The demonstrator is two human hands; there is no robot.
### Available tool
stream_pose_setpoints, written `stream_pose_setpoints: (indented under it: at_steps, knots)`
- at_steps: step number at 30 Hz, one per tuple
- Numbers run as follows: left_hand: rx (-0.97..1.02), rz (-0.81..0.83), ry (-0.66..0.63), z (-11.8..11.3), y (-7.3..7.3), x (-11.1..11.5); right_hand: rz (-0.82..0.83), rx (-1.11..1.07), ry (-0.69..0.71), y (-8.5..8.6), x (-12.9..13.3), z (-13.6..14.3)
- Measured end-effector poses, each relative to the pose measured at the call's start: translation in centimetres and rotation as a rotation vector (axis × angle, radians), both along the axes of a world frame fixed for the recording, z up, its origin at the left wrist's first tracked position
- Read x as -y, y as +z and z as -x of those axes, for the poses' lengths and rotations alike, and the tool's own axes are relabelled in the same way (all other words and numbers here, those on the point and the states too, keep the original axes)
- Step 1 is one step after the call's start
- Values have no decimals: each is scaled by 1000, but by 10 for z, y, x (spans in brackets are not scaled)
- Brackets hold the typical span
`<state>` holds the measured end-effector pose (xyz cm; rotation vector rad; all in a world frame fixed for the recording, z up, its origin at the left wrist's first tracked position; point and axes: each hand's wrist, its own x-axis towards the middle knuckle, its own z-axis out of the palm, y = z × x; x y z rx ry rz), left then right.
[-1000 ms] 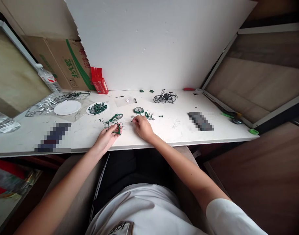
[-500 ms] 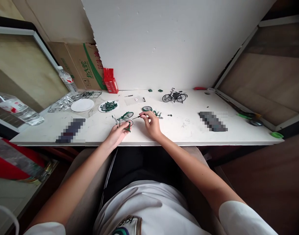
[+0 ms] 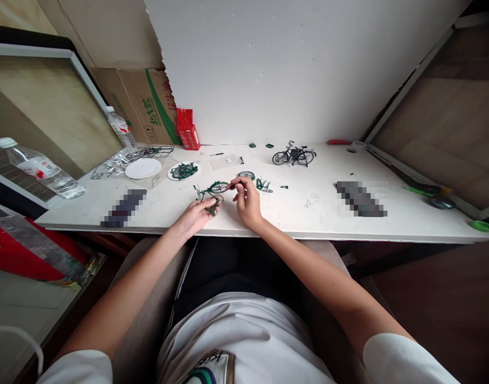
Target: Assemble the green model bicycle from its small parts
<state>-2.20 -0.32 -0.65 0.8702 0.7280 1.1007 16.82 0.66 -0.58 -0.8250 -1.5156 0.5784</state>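
Observation:
My left hand (image 3: 195, 216) grips a small green model bicycle (image 3: 218, 188) near the table's front edge, thumb and fingers closed on its frame. To the right, my right hand (image 3: 248, 202) pinches a thin dark tool (image 3: 230, 186), whose tip points at the model bicycle's wheel; whether it touches is too small to tell. Behind my right hand lie a loose spoked wheel (image 3: 246, 175) and a green part with a chain piece (image 3: 263, 185). A finished-looking black model bicycle (image 3: 294, 155) stands upright farther back. Green parts (image 3: 184, 170) are heaped on a white plate (image 3: 171, 172).
An empty white plate (image 3: 143, 168), parts frames (image 3: 158, 152), a red box (image 3: 188, 129) and water bottles (image 3: 48, 169) are at the left. Blurred dark objects lie at both sides (image 3: 360, 200). A green ring (image 3: 483, 226) sits at the right edge.
The view has shifted slightly, moving the table's things rightward in the picture. My right hand has turned a little, and the tool now shows less of its length. Both holds persist.

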Motion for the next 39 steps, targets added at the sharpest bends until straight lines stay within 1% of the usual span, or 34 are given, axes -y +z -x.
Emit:
stream_pose_setpoints:
  at_steps: [4, 9, 13, 16, 21, 26, 31, 39]
  knots:
    - [-7, -3, 6, 1, -2, -2, -11, 36, 38, 5, 3, 1]
    - [-21, 1, -64, 4, -2, -2, 20, 15, 135, 13, -2, 5]
    - [-9, 38, -79, 5, -1, -4, 102, 14, 181, 12, -8, 13]
    - [6, 40, -64, 5, -2, -6, 109, 23, 221, 8, -9, 20]
    - [12, 30, -62, 7, -5, -6, 41, -43, 218, 2, -8, 24]
    - [19, 36, -78, 7, -4, -5, -41, -114, 234, 2, -13, 23]
    - [19, 37, -75, 7, -5, -5, -28, -97, 260, 4, -16, 22]
    - [27, 48, -66, 8, -5, -5, -2, -68, 283, 2, -13, 22]
